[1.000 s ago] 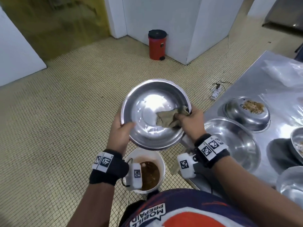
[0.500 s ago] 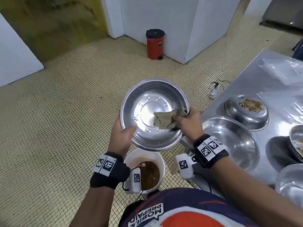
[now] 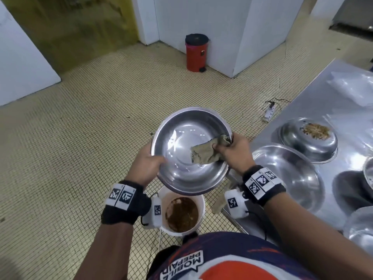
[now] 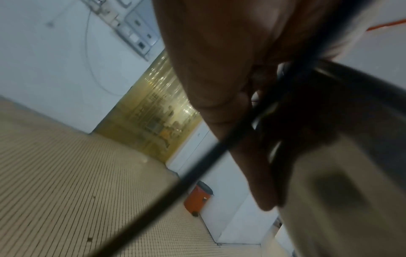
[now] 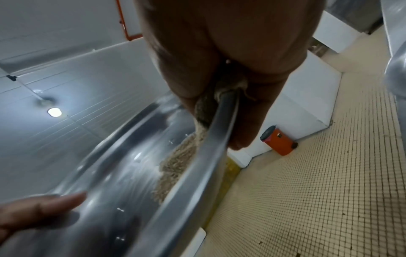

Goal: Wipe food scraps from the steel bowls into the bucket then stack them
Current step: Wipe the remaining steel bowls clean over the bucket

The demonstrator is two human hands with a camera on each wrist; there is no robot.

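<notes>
- The left hand (image 3: 146, 165) holds the steel bowl (image 3: 181, 138) at its left rim; the thumb lies inside the bowl and the other fingers are behind it, so this grip is closed on the rim.
- The bowl is in the air, tilted with its inside toward the person, and it hangs above the white bucket (image 3: 182, 214) that stands on the tiled floor (image 3: 70, 158).
- The right hand (image 3: 234, 152) pinches a beige cloth (image 3: 203, 154) at the right rim of the bowl; this grip is closed on the cloth.
- The cloth lies flat against the inner wall of the bowl, on its right side. In the right wrist view the cloth (image 5: 175, 165) goes over the rim (image 5: 219, 130) and into the hand.
- The inside of the held bowl looks shiny.
- The bucket holds a brown mass of scraps.
- On the steel table (image 3: 323, 93) at the right stands an empty bowl (image 3: 292, 174) with its opening up, near the right hand.
- Behind it lies an upside-down bowl (image 3: 306, 142) with food scraps (image 3: 315, 131) on its bottom.
- A red bin (image 3: 195, 52) stands by the white wall, well apart from the person.
</notes>
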